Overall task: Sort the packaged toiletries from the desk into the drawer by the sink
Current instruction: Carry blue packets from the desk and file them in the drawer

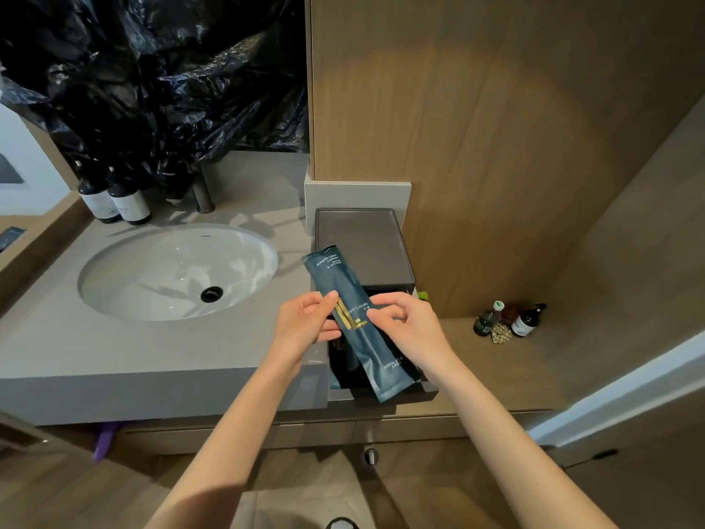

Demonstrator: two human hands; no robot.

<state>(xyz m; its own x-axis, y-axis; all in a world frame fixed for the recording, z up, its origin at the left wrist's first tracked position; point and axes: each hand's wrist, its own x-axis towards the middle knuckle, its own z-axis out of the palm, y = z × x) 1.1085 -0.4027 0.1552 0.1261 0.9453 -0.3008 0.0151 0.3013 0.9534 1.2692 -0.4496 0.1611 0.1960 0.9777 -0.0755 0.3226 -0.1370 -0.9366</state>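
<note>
A long dark-blue toiletry packet with gold print lies slantwise over the open drawer of a dark box beside the sink. My left hand pinches the packet's left edge near its middle. My right hand pinches its right edge at the same height. The packet's lower end sticks out past the drawer's front rim. Inside the drawer more dark packets show dimly under the held one.
The white sink basin sits in a grey counter to the left. Two dark bottles and a tap stand behind it, under black plastic sheeting. The drawer box's flat lid is bare. Small bottles stand on a wooden ledge at right.
</note>
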